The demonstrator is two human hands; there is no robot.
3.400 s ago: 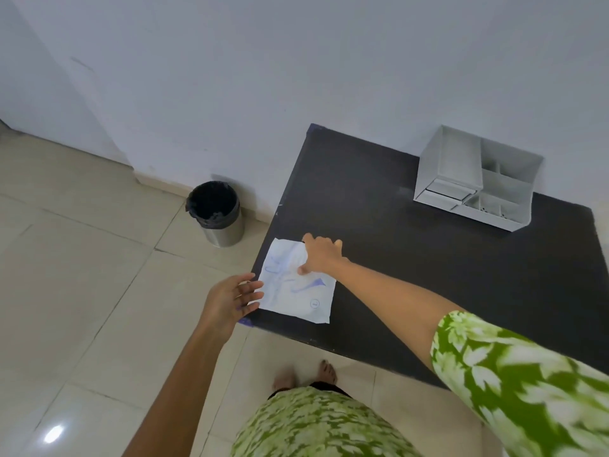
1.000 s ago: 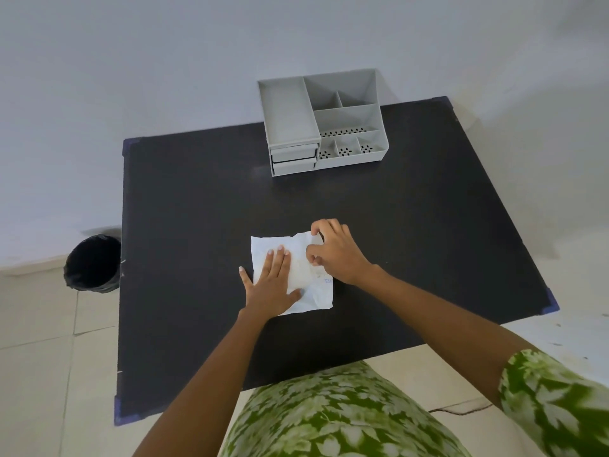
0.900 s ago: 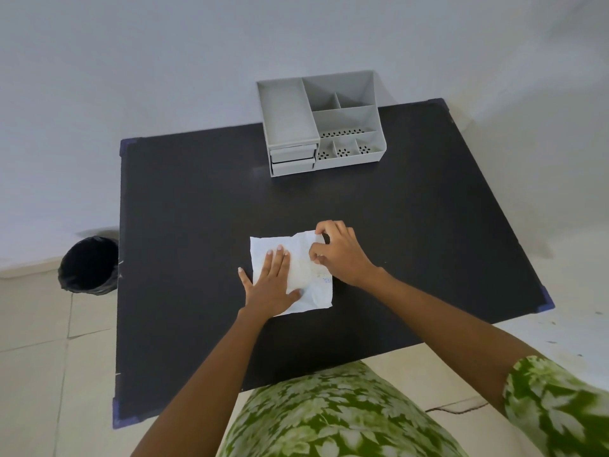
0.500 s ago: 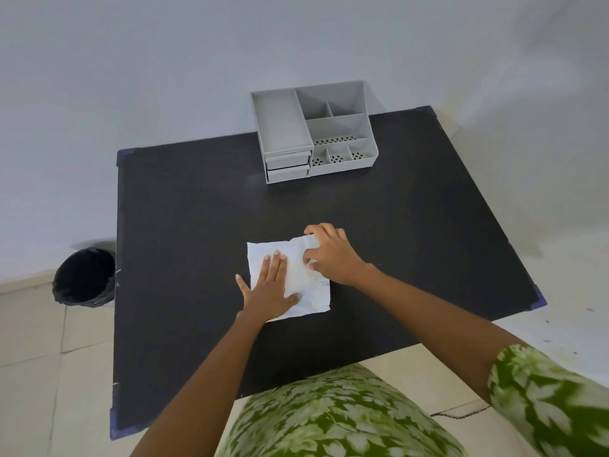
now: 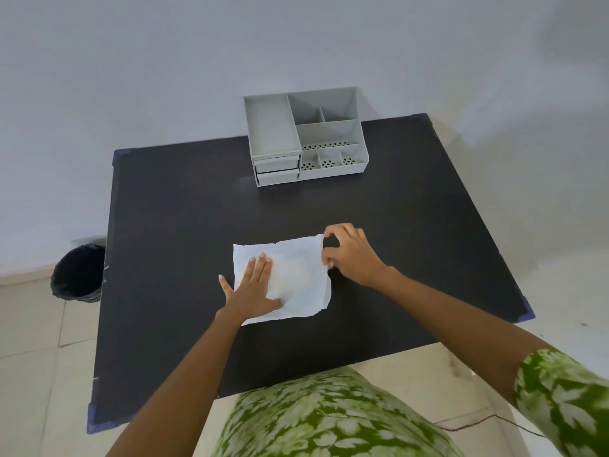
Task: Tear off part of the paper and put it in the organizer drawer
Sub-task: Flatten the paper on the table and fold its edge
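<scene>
- Nearest the camera is the person's green, leaf-printed clothing [image 5: 316, 420]; a sleeve [image 5: 566, 404] of the same print covers the right upper arm; both forearms are bare and reach forward over the black table [image 5: 184, 225].
- The left hand [image 5: 253, 288] lies flat and open, palm down, fingers together and thumb spread to the right; it presses on the left half of the paper [image 5: 296, 282], its little finger hanging just past the sheet's left edge onto the table.
- The paper is a white, slightly crumpled sheet lying near the middle of the table, a little toward the near edge; its lower right corner looks ragged.
- The right hand [image 5: 349, 255] is curled at the sheet's right edge; thumb and fingertips pinch that edge near the upper right corner, where the paper lifts a little off the table.
- Off to the left, on the tiled floor [image 5: 29, 357] beside the table, stands a round bin [image 5: 77, 273] with a dark liner.
- At the far side of the table, well apart from the paper, sits the grey organizer [image 5: 306, 140], against the pale wall [image 5: 164, 61]; its two small drawers [image 5: 277, 169] are stacked at the front left, both pushed in; open compartments fill the rest.
</scene>
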